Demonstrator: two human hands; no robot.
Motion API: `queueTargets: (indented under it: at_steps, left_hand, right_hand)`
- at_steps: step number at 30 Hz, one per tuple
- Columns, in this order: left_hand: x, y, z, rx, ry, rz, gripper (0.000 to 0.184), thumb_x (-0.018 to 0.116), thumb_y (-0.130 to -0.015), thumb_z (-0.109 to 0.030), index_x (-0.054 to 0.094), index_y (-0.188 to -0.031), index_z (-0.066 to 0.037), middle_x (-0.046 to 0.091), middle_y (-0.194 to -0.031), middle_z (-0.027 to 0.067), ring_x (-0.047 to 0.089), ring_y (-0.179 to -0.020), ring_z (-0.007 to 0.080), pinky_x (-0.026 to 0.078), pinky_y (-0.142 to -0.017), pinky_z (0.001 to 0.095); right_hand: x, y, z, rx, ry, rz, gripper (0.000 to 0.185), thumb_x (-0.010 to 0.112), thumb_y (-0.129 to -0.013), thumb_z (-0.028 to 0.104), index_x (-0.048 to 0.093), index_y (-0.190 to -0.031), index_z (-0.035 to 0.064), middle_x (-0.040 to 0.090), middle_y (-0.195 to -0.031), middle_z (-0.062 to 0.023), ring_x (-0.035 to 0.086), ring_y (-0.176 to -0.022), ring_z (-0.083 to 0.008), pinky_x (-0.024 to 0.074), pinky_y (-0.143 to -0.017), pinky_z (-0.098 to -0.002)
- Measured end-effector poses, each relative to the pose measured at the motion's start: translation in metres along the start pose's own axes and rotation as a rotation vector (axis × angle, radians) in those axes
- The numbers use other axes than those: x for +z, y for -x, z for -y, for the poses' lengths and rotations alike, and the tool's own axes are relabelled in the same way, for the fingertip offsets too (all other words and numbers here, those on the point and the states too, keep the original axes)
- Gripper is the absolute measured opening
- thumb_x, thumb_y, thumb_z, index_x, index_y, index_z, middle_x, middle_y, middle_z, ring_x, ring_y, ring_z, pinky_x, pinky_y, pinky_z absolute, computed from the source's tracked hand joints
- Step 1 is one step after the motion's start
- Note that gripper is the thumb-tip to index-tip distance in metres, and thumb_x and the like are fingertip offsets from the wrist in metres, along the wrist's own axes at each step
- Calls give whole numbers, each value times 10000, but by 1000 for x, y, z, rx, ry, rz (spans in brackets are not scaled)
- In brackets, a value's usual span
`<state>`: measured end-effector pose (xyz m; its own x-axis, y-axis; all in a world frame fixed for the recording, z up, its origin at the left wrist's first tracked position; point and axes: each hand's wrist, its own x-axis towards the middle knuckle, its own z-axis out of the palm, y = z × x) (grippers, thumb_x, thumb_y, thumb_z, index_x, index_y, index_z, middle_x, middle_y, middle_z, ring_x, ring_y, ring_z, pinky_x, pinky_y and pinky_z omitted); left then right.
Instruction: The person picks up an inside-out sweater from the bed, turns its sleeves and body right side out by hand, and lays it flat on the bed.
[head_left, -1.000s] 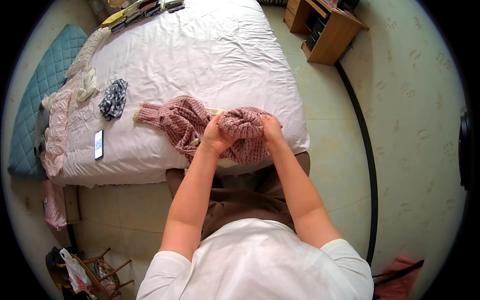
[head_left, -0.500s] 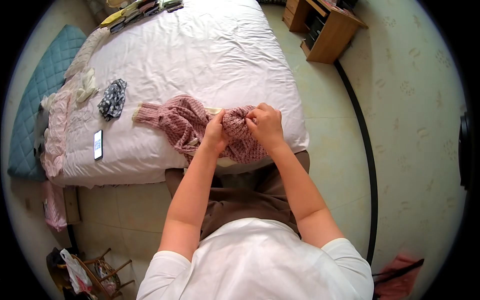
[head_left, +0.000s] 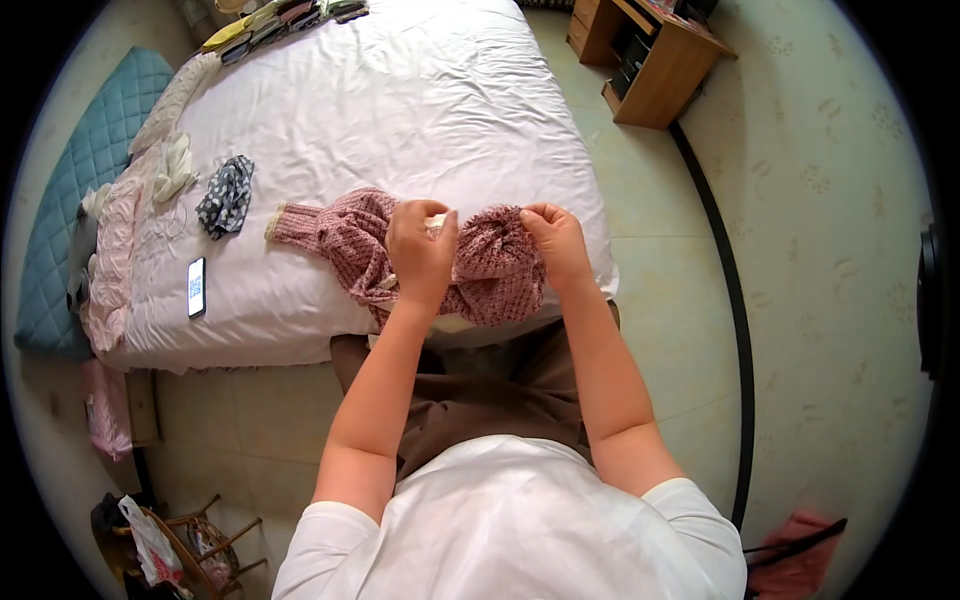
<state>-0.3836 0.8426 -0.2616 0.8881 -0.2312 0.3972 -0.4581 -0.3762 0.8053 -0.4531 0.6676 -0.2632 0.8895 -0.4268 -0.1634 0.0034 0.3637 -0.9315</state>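
A pink chunky-knit sweater lies bunched at the near edge of the bed, its cream-edged cuff pointing left. My right hand pinches the top edge of the sweater's gathered right part between thumb and fingertips. Over the middle of the knit is my left hand, fingers curved and thumb held apart from them. A bit of cream fabric shows between that thumb and forefinger; whether they touch it I cannot tell.
On the bed to the left are a phone with a lit screen, a dark polka-dot cloth and a white cloth. Folded clothes line the far left end. A wooden desk stands at the far right.
My left hand has let go of the bunched knit and moved slightly left and up. My right hand has shifted a little right, drawing the sweater's edge with it.
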Motion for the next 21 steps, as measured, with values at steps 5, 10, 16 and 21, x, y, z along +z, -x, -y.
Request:
queueTargets:
  at_steps: [5, 10, 16, 21]
  left_hand:
    - [4, 9, -35, 441, -304, 42, 141, 709, -693, -119, 633, -803, -75, 612, -806, 65, 594, -788, 283, 449, -717, 402]
    - [9, 6, -9, 314, -408, 146, 155, 708, -688, -111, 651, -818, -49, 624, -777, 95, 607, -741, 315, 472, -701, 411]
    - [-11, -1, 7, -262, 483, 60, 71, 682, -821, -73, 655, -836, -9, 650, -757, 32, 580, -705, 72, 453, -623, 218]
    - [-1, 3, 7, -245, 590, 7, 83, 686, -809, -66, 630, -830, -8, 644, -791, 38, 566, -687, 98, 453, -631, 250]
  right_hand:
    - [21, 9, 4, -90, 97, 1, 85, 619, -846, 76, 615, -878, -2, 616, -790, -21, 553, -698, -71, 473, -660, -206]
    - [15, 10, 7, -144, 124, 12, 85, 614, -853, 95, 625, -894, 21, 626, -775, -8, 565, -687, -70, 470, -665, -215]
    - [-32, -15, -10, -150, 3, -216, 74, 619, -847, 113, 623, -884, 49, 627, -749, 0, 580, -682, -76, 456, -622, -208]
    - [-19, -8, -14, -529, 701, -283, 98, 636, -803, 88, 600, -851, 11, 594, -731, -44, 579, -676, -172, 472, -627, -285]
